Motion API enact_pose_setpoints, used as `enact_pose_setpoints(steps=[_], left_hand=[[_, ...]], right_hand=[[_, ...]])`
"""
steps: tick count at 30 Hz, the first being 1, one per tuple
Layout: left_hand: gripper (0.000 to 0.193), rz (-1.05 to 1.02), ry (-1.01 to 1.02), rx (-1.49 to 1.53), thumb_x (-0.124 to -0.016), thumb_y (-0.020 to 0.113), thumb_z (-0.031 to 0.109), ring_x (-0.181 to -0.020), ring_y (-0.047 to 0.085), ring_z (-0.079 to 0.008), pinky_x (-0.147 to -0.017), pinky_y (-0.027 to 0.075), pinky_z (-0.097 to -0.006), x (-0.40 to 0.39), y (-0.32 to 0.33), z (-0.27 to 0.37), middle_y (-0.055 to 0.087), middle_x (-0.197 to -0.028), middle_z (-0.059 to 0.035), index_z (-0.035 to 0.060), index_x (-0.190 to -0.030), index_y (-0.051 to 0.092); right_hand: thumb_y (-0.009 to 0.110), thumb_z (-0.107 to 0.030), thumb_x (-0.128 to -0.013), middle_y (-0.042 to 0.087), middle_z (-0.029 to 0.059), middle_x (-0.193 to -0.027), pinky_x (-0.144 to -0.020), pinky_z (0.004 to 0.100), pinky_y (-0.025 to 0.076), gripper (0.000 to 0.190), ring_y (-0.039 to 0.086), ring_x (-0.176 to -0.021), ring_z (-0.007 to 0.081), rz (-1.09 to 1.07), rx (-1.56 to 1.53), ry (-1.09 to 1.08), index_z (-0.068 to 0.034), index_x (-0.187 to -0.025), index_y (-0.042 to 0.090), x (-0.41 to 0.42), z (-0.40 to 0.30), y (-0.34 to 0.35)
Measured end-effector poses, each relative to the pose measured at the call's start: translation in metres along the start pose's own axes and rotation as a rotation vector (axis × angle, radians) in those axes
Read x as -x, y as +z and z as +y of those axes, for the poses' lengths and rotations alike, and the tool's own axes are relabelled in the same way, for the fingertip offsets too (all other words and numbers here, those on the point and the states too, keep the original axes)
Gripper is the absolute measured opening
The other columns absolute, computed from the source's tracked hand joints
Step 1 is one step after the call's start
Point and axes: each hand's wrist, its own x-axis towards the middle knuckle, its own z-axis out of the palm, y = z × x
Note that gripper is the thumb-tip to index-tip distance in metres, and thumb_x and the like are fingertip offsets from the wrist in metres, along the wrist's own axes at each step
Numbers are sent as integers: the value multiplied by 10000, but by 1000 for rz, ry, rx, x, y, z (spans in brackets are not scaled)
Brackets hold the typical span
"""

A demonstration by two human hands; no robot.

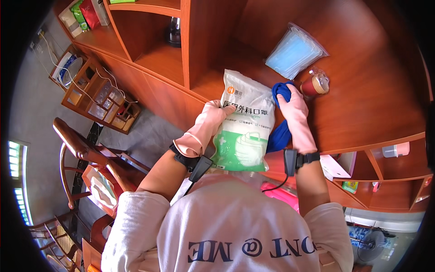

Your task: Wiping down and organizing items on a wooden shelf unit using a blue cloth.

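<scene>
My left hand (pixel 214 117), in a pale pink glove, grips the left edge of a white and green plastic pack of face masks (pixel 249 125). Its thumb lies across the front, which bears printing and a picture of a mask. In my right hand (pixel 295 107), gloved the same way, a bunched dark blue cloth (pixel 281 136) hangs down beside the pack's right edge. Beyond my hands, a clear bag of light blue masks (pixel 294 52) lies on the reddish wooden shelf surface (pixel 353 102). Near my right knuckles is a wrapped stack of paper cups (pixel 314 85).
At upper left, a cabinet compartment holds a dark glass pot (pixel 175 32), with packets (pixel 90 15) farther left. A wooden chair (pixel 81 146) and a small wooden rack (pixel 102 98) with white cables stand left. Lower right, cubbyholes hold a white box (pixel 336 166); a pink object (pixel 280 197) sits below my right forearm.
</scene>
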Motion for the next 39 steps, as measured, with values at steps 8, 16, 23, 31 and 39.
enact_pose_setpoints(steps=[8,16,23,31,39], left_hand=[[164,-91,-23,187,-880,705,86,-729,709,-244,-648,607,-380,-8,-3,-7,717,-909,-160,-20,-1000,667],[243,-55,-39,86,-838,748,141,-703,688,-192,-628,563,-325,-14,-4,-10,719,-884,-116,-4,-1023,687],[268,25,-78,-8,-845,740,123,-751,708,-248,-642,601,-373,0,-1,13,709,-907,-175,-50,-1032,657],[331,6,-17,-140,-809,769,190,-686,698,-234,-615,578,-352,0,-8,14,716,-874,-162,-55,-1015,685],[410,121,-64,-207,-796,783,301,-710,699,-206,-641,552,-314,7,-3,18,723,-880,-124,-11,-1047,695]], right_hand=[[685,-361,-856,602,154,-1240,-921,454,501,478,605,-1112,359,-42,32,42,-215,-1286,537,6,-8,1],[701,-358,-832,601,171,-1235,-946,437,490,519,614,-1102,357,-74,-76,-215,-226,-1304,528,40,-42,-3],[667,-373,-871,608,152,-1263,-956,416,489,493,610,-1133,325,-71,-5,-4,-144,-1293,557,-1,-26,1],[650,-342,-866,615,177,-1228,-965,449,491,472,606,-1118,373,-290,-31,-412,-256,-1314,530,18,-118,5],[673,-322,-850,607,150,-1245,-929,426,512,549,629,-1073,349,-217,-16,-459,-217,-1362,502,26,-97,11]])
